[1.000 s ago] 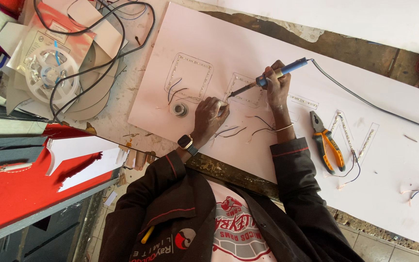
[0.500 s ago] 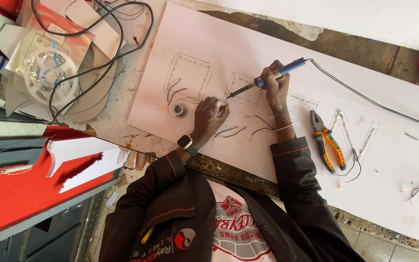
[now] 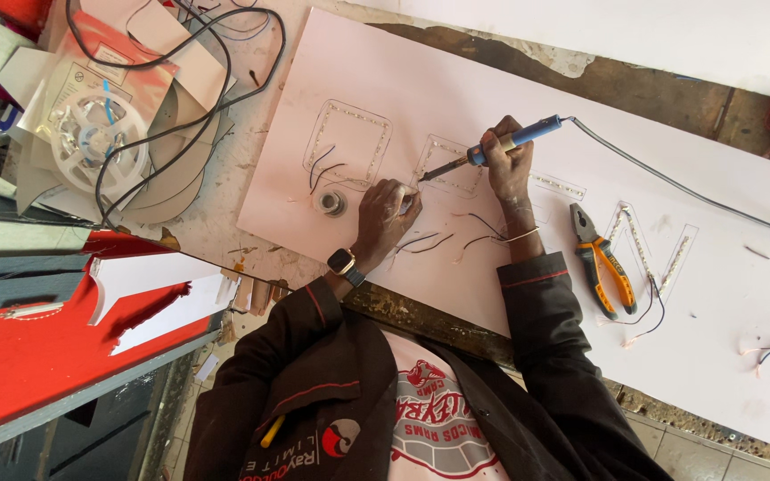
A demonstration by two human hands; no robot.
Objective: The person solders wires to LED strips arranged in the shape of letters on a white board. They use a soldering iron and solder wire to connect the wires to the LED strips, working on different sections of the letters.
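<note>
My right hand (image 3: 507,167) grips a blue-handled soldering iron (image 3: 501,145). Its tip points left and down onto a small LED-strip outline (image 3: 450,165) on a big white board (image 3: 706,294). My left hand (image 3: 383,218), a watch on its wrist, rests on the board just left of the tip. Its fingertips pinch a thin wire (image 3: 409,198) at the strip. Loose black wire ends (image 3: 456,240) lie between my two wrists.
Orange-handled pliers (image 3: 603,260) lie right of my right forearm, beside more LED strips (image 3: 661,258). A small round spool (image 3: 330,203) and a square LED outline (image 3: 349,142) sit left. An LED reel (image 3: 95,134), black cables (image 3: 225,98) and a red-and-white panel (image 3: 28,365) crowd the left side.
Both hands stay at the same spot on the strip with the iron tip held there. The view has shifted only slightly.
</note>
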